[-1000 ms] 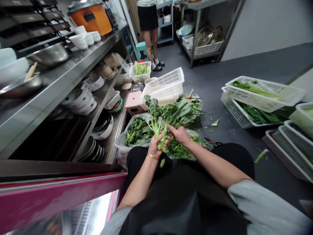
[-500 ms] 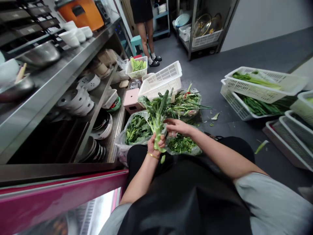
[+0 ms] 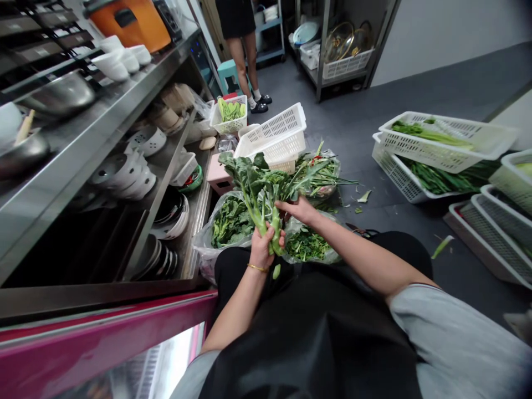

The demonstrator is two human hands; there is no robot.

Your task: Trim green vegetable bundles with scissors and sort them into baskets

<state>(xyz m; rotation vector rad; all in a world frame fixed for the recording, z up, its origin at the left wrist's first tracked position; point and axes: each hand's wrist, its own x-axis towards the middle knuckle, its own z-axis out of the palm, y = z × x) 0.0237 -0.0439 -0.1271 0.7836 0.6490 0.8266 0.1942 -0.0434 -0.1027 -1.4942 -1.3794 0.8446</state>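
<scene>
My left hand [image 3: 262, 248] is wrapped round the thick pale lower stems of several stalks of Chinese broccoli [image 3: 258, 213], held upright over my lap with the leaves fanned out on top. Higher up on the right-hand stalk, my right hand [image 3: 300, 210] pinches the stem with its thumb in front; its other fingers are partly hidden behind the leaves. A clear plastic bag of dark leafy greens [image 3: 233, 221] stands just left of the hands. Under my right forearm lies a bag of cut greens [image 3: 307, 243]. Behind it sits a heap of trimmed stems and leaves [image 3: 322, 172].
White plastic baskets [image 3: 274, 141] stand ahead, by a pink stool [image 3: 219, 170]. Stacked baskets of greens [image 3: 440, 158] are at the right. A steel shelf [image 3: 137, 105] with bowls runs along my left. A person [image 3: 243, 55] stands at the back.
My right hand, apart from the stems before, has closed on a stalk. The bunch has spread, with leafy stalks now leaning left and right.
</scene>
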